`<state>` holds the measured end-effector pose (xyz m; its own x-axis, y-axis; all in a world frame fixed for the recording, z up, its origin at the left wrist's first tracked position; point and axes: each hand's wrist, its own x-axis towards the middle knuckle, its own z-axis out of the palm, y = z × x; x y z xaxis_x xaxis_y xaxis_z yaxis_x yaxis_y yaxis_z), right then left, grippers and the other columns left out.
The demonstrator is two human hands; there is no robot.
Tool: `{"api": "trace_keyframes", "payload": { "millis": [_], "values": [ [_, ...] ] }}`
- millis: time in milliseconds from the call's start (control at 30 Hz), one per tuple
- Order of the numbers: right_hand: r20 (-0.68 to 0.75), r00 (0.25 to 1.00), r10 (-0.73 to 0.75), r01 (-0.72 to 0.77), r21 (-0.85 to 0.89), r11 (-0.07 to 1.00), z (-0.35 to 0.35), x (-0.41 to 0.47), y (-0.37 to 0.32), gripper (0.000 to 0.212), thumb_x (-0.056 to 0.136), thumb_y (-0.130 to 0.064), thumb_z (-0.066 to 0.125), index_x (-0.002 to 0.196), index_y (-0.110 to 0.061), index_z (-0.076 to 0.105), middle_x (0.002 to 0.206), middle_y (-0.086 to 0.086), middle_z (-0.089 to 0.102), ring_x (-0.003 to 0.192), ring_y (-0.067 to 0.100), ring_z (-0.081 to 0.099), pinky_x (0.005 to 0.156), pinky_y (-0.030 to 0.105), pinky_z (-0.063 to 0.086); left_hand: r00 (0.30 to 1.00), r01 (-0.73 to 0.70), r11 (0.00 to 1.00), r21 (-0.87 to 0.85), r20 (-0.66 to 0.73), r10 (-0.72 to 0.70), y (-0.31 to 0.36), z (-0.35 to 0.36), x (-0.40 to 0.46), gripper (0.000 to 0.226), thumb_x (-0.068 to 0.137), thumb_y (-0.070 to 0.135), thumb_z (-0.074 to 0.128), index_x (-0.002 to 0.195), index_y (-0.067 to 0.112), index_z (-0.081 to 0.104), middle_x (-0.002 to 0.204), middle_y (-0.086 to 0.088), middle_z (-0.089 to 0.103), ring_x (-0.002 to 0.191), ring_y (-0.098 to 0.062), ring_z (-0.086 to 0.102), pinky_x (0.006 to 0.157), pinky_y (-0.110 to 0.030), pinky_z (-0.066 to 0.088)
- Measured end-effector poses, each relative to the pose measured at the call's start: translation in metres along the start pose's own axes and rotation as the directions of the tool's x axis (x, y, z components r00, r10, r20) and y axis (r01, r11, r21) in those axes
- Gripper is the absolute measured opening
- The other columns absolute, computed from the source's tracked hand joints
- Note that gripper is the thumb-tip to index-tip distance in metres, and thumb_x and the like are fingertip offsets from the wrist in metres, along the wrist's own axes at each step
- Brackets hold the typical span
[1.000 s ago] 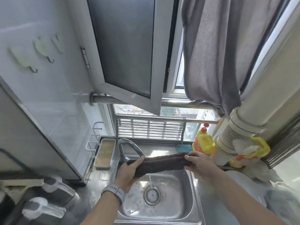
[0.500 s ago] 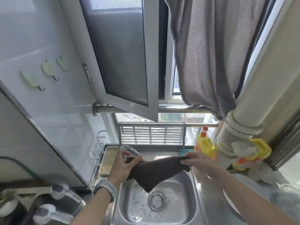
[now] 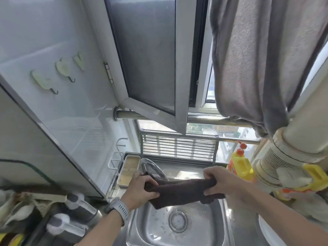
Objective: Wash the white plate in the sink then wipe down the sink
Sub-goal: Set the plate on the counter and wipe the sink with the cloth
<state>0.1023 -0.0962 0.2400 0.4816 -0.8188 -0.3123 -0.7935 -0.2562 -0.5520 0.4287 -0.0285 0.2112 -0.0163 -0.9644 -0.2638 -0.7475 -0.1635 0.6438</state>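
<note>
A dark brown cloth (image 3: pixel 181 192) is stretched between both hands above the steel sink (image 3: pixel 204 233). My left hand (image 3: pixel 140 189) grips its left end in front of the curved tap (image 3: pixel 154 167). My right hand (image 3: pixel 220 181) grips its right end over the sink's right rim. Water drops lie in the wet basin around the round drain (image 3: pixel 178 221). A white curved edge, perhaps the white plate (image 3: pixel 266 231), shows on the counter at the lower right, partly hidden by my right forearm.
A yellow detergent bottle (image 3: pixel 239 166) stands behind the sink on the right, beside a ribbed pipe (image 3: pixel 276 166). A small tray (image 3: pixel 128 170) sits left of the tap. An open window sash (image 3: pixel 150 59) and a grey hanging towel (image 3: pixel 257 59) are overhead. Bottles (image 3: pixel 71 226) crowd the left counter.
The cloth hung open in a loose point half a second ago; it is now folded into a thicker band between my hands. Both hands have shifted slightly right and down.
</note>
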Motion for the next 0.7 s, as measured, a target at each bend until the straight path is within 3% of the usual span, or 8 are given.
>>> {"api": "trace_keyframes", "payload": {
  "millis": [100,200,333,400,533,700],
  "values": [
    [0.039,0.998,-0.055,0.058,-0.101,0.993,-0.005,0.016,-0.006,0.027,0.066,-0.041,0.078,0.081,-0.044,0.056,0.076,-0.016,0.064,0.071,0.002,0.059,0.065,0.022,0.046,1.000,-0.017,0.998,0.064,-0.010,0.017,-0.019,-0.006,-0.005,0.018,0.075,0.038,0.085,0.091,0.033,0.078,0.121,0.015,0.045,0.108,0.009,0.044,0.089,-0.008,0.031],
    [-0.077,0.989,-0.125,0.110,-0.180,0.978,-0.012,0.038,-0.032,0.029,0.079,-0.032,0.077,0.096,-0.046,0.057,0.085,-0.019,0.064,0.082,0.005,0.060,0.074,0.027,0.047,0.999,-0.004,0.997,0.071,-0.052,0.008,-0.031,-0.025,-0.007,0.012,0.080,0.041,0.081,0.089,0.034,0.077,0.119,0.023,0.052,0.109,0.005,0.052,0.097,-0.020,0.043],
    [-0.189,0.956,-0.223,0.181,-0.215,0.960,-0.020,0.079,-0.073,0.053,0.092,-0.022,0.069,0.140,-0.031,0.048,0.111,-0.004,0.064,0.103,0.019,0.059,0.082,0.035,0.046,0.973,0.054,0.999,0.007,-0.226,-0.051,-0.037,-0.061,-0.007,0.007,0.087,0.039,0.076,0.086,0.039,0.069,0.093,0.014,0.067,0.090,-0.002,0.060,0.073,-0.018,0.041],
    [-0.241,0.924,-0.297,0.225,-0.287,0.931,-0.023,0.103,-0.087,0.041,0.094,-0.019,0.067,0.133,-0.027,0.059,0.116,0.000,0.066,0.110,0.022,0.061,0.089,0.035,0.050,0.951,0.065,0.997,-0.050,-0.301,-0.077,-0.040,-0.073,-0.005,0.008,0.088,0.036,0.075,0.086,0.036,0.068,0.088,0.011,0.069,0.082,-0.005,0.062,0.067,-0.020,0.041],
    [-0.274,0.889,-0.367,0.229,-0.427,0.875,-0.017,0.149,-0.104,0.017,0.095,-0.019,0.062,0.111,-0.020,0.068,0.106,0.002,0.067,0.102,0.024,0.064,0.084,0.035,0.053,0.931,0.111,0.990,-0.086,-0.339,-0.134,-0.051,-0.076,0.009,0.008,0.089,0.033,0.075,0.086,0.031,0.068,0.086,0.012,0.071,0.083,-0.004,0.063,0.068,-0.020,0.044],
    [-0.133,0.977,-0.166,0.079,-0.497,0.864,0.019,0.184,-0.089,0.021,0.096,-0.030,0.059,0.116,-0.022,0.064,0.114,0.002,0.066,0.111,0.024,0.059,0.091,0.035,0.048,0.942,0.222,0.971,-0.084,-0.239,-0.236,-0.075,-0.029,0.033,0.009,0.093,0.036,0.068,0.101,0.033,0.067,0.097,0.010,0.074,0.089,-0.012,0.069,0.083,-0.033,0.057]
  ]
}}
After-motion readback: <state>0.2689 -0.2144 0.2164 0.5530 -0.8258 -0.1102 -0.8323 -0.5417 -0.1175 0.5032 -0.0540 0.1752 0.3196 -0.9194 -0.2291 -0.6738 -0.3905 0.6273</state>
